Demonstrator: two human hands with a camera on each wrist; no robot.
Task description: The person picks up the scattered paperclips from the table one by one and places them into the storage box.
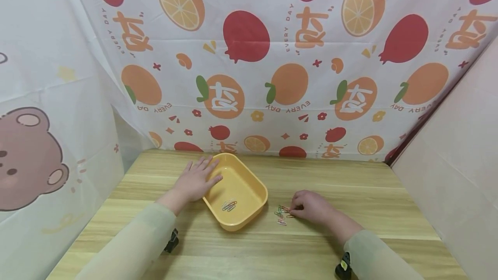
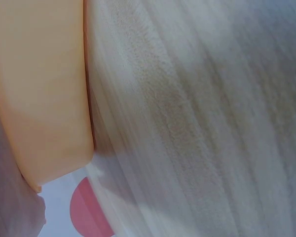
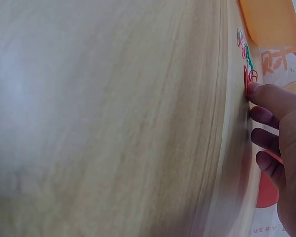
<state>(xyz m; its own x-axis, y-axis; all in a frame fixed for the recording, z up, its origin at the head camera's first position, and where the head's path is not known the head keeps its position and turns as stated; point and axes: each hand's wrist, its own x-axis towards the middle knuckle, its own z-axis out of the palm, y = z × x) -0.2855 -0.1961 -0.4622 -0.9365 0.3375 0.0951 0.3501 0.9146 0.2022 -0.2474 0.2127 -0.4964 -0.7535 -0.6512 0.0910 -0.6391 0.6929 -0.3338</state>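
A yellow plastic tray (image 1: 233,178) sits on the wooden table with several paper clips (image 1: 229,205) on its floor. My left hand (image 1: 194,181) rests over its left rim, fingers spread; in the left wrist view the tray's outer wall (image 2: 44,98) hides most of that hand (image 2: 12,190). To the right of the tray lies a small pile of green, pink and red paper clips (image 1: 279,213). At the pile's right edge my right hand (image 1: 311,207) pinches a red paper clip (image 3: 246,79), the thumb tip against it and the other fingers curled.
A white cloth printed with fruit (image 1: 249,85) hangs along the table's back edge. Plain and bear-printed cloths (image 1: 31,159) flank the left side, and a pale panel (image 1: 447,154) borders the right. Wooden tabletop (image 1: 264,258) stretches in front of the tray.
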